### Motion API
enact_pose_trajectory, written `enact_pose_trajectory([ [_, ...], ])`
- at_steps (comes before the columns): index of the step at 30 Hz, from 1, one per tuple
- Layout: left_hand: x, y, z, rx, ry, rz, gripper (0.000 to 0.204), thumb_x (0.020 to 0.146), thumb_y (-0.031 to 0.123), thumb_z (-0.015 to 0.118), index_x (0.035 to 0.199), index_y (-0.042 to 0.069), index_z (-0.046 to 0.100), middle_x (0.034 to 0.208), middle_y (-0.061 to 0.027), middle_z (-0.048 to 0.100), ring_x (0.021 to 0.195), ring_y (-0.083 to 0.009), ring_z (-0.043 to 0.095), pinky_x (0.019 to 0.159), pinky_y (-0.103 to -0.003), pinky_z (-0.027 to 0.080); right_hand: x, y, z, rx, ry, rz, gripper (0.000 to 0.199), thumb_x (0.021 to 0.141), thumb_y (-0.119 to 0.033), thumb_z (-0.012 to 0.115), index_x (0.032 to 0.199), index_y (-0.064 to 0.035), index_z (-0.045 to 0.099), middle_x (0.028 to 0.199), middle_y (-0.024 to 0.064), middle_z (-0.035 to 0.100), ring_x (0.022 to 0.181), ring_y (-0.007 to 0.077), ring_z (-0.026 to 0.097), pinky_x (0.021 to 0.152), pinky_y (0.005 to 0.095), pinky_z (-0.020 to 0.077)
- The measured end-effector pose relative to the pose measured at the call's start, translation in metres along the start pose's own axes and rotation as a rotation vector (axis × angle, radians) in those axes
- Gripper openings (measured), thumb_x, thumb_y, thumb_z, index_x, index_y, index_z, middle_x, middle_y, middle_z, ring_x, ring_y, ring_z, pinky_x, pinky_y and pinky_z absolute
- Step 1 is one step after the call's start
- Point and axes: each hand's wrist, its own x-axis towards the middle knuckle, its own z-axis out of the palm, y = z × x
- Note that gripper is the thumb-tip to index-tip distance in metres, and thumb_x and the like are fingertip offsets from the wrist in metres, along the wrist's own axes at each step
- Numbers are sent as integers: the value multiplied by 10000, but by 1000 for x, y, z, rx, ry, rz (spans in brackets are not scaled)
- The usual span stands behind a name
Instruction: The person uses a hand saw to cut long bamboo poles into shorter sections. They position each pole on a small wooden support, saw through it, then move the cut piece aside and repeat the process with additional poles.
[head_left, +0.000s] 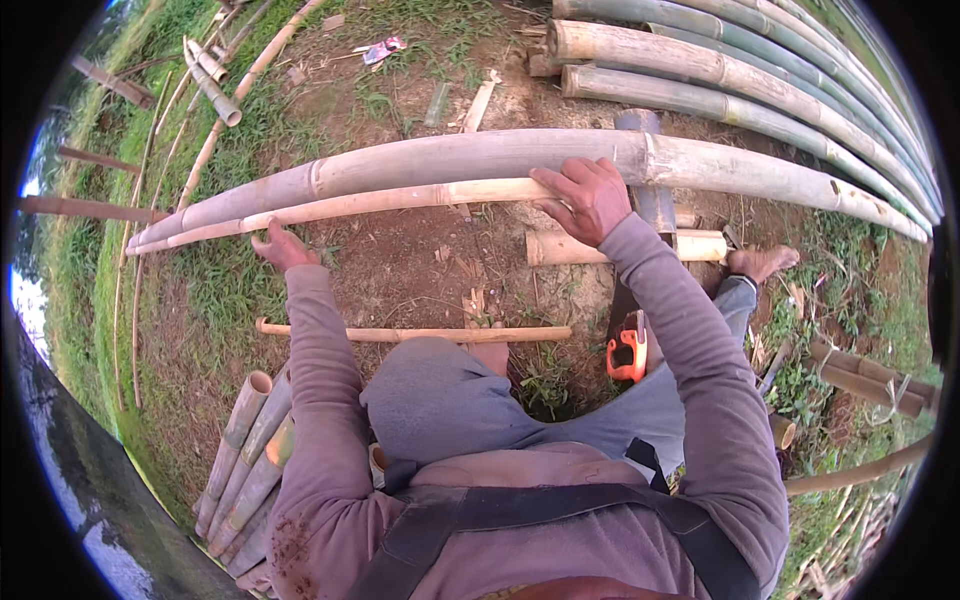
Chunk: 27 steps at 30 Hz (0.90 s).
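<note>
A slender pale bamboo pole (390, 201) lies alongside the near side of a thick grey bamboo pole (450, 156). My right hand (588, 200) grips the slender pole's right end, with the fingers over its top beside the thick pole. Further left, my left hand (284, 247) is at the same slender pole from its near side, fingers bent against it; part of its grip is hidden. The thick pole rests across a short upright-looking grey bamboo piece (655, 205) to the right of my right hand.
A handsaw with an orange handle (626, 352) leans by my right leg. A short thin bamboo stick (440, 334) lies before my knee. Cut bamboo lengths (240, 450) are piled at lower left. Several long thick poles (720, 100) are stacked at the far right. A bare foot (762, 262) is at right.
</note>
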Motion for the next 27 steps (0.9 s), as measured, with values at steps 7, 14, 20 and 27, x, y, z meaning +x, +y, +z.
enact_pose_trajectory([
  [7,-157,41,74,645,-984,1319,441,934,289,790,1332,112,727,1397,-126,674,1329,-325,589,1152,-493,424,17,46,22,-33,0,275,365,931,-421,764,1270,-284,756,1220,30,626,1271,268,558,1125,504,383],
  [14,-156,28,99,752,-1139,1474,361,928,257,787,1271,145,781,1196,-83,786,1139,-263,717,1056,-427,493,3,22,36,-87,168,302,426,918,-371,781,1323,-257,717,1370,53,603,1401,299,494,1224,564,312],
  [20,-164,40,113,744,-1181,1549,342,929,244,781,1252,134,789,1172,-85,789,1093,-261,729,1030,-409,505,-147,-35,24,59,97,406,447,832,-221,820,1262,-173,708,1263,77,637,1263,313,590,1113,526,420],
  [27,-157,32,121,913,-1289,1486,337,989,171,729,1303,53,748,1230,-158,765,1110,-326,730,988,-431,561,-321,17,-63,-148,466,1336,314,923,-222,762,1213,-104,742,1128,146,700,1107,353,665,1013,449,519],
])
